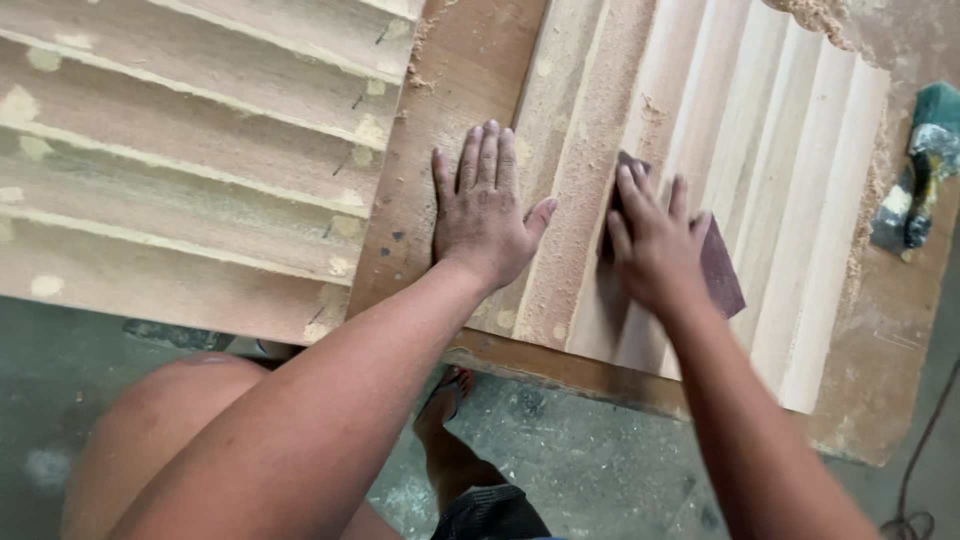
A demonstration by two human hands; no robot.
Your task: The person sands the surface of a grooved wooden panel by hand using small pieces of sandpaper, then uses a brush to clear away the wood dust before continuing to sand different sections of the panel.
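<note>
A broad plywood surface [450,90], dusted with sawdust, carried two fluted wooden panels. The darker panel [180,170], patched with pale filler spots, lay well off to the outer side of the left hand [482,215]. The paler fluted panel [770,170] ran beneath and beyond the right hand [655,245], with its ridges stretching away from the fingertips. The grey concrete floor [580,460] showed below the surface's near edge, behind both wrists, and a foot in a sandal [447,395] stood there beneath the left forearm.

The left hand lay flat with its fingers together and its thumb spread. The palm pressed down where the bare plywood met the pale panel's edge. The right hand, just beside it, pressed a dark maroon sanding block [722,270] against the pale panel, with the fingers laid over the top of the block and the thumb against its near side. The block's far corner jutted out past the little finger.

A green power tool [920,170], caked in dust, rested near the surface's edge, well out beyond the right hand. A thin cable [925,440] trailed across the floor past the right forearm.
</note>
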